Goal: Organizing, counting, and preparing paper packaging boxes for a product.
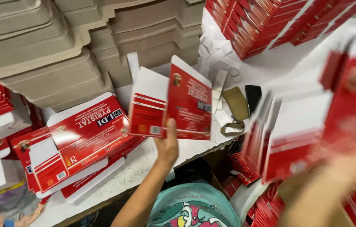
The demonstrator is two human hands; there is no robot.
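My left hand (167,145) reaches up from below and pinches a flat red and white carton blank (171,103) by its lower edge, holding it upright above the table edge. My right hand (346,168) is blurred at the right, close to the camera, gripping a fanned bunch of the same red and white carton blanks (304,126). A loose pile of red carton blanks (81,138) lies on the white table (136,166) to the left of my left hand.
Tall stacks of grey cardboard sheets (51,50) stand at the back left. More stacked red cartons (270,23) sit at the back right. A dark phone (253,96) and an olive pouch (235,105) lie on the table. Red cartons (245,168) fill a box below the table edge.
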